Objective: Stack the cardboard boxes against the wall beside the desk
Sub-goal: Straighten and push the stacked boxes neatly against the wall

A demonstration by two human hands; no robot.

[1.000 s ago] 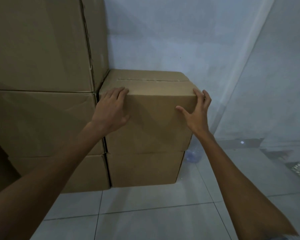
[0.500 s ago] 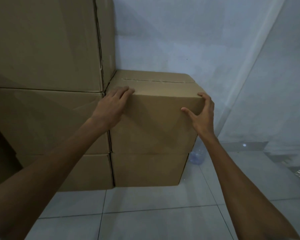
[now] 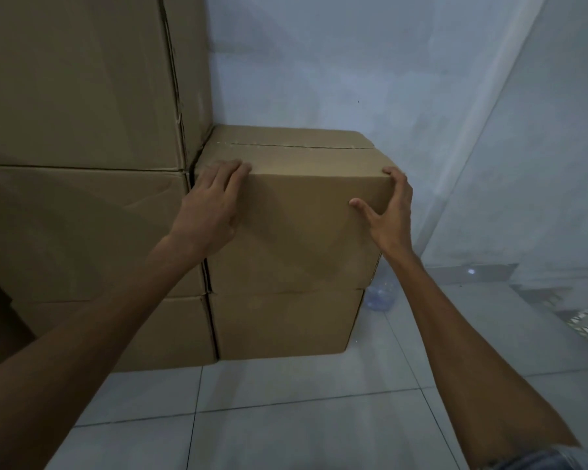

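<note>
boxes (image 3: 296, 228): matt brown cardboard | floor (image 3: 286, 432): glossy pale tile

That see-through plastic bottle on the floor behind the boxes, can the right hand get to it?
Probably yes. The clear plastic bottle lies on the tiled floor just right of the lower brown cardboard box, with open floor beside it. The right hand would first have to let go of the upper brown cardboard box.
</note>
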